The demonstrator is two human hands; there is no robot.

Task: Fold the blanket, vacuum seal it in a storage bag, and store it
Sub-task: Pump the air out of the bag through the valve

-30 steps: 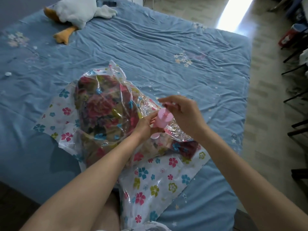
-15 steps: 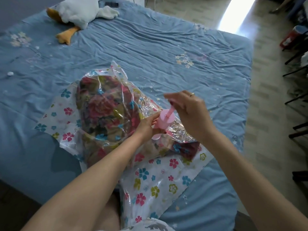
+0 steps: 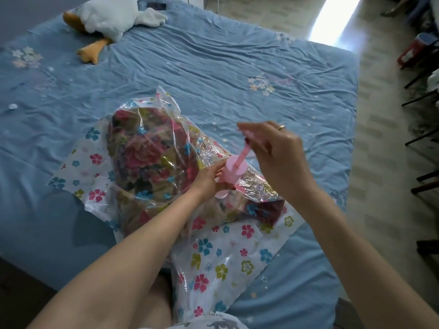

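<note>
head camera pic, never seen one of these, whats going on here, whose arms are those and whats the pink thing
The picture comes from a camera worn on a person's head, looking forward and down, so the two bare arms are the wearer's own. There is no machine here. In front of them is a bed with a blue sheet. On it lies a clear storage bag printed with flowers, and a flowery blanket is folded inside it. The pink thing is a small hand pump standing on the bag. The left hand grips the pump's barrel, while the right hand pinches the handle of its thin rod, drawn out above the barrel. A white plush duck lies at the bed's far corner.
</note>
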